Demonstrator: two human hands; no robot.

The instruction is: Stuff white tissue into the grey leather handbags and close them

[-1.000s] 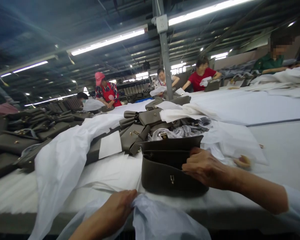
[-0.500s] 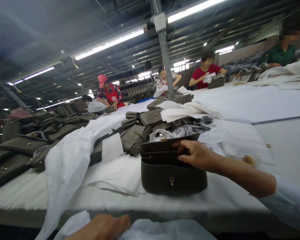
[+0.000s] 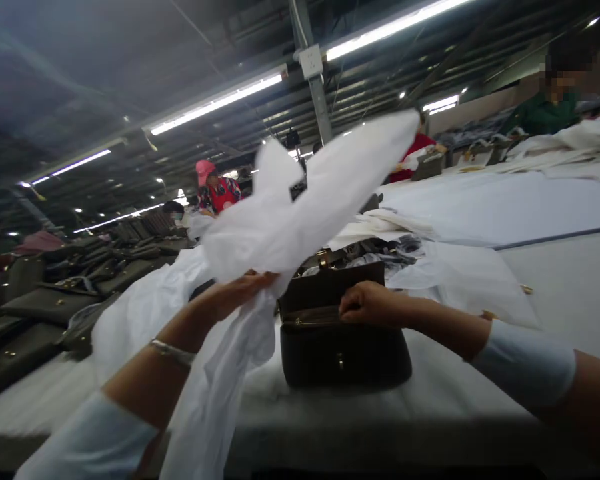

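A dark handbag (image 3: 347, 357) stands upright on the table in front of me, its flap raised and a gold clasp on its front. My right hand (image 3: 365, 303) is closed at the bag's opening, its fingers curled on the inner edge near a zipped part; the fingertips are partly hidden. Raised to the left of the bag, my left hand (image 3: 243, 290) grips a sheet of white tissue paper (image 3: 290, 220). The paper is bunched in that fist, flaring up above it and trailing down below, and it covers part of the view behind.
Olive-grey handbags (image 3: 50, 300) are heaped on the left. Behind the bag lie wrapped straps (image 3: 405, 250) and white sheets (image 3: 465, 277). A grey post (image 3: 320, 107) rises from the table's middle. Several co-workers, one in a pink cap (image 3: 205, 171), are across the table.
My left hand has risen from the table's front edge, lifting the tissue paper beside the bag. My right hand has moved slightly left and down from the flap to the inner edge, its fingers curling.
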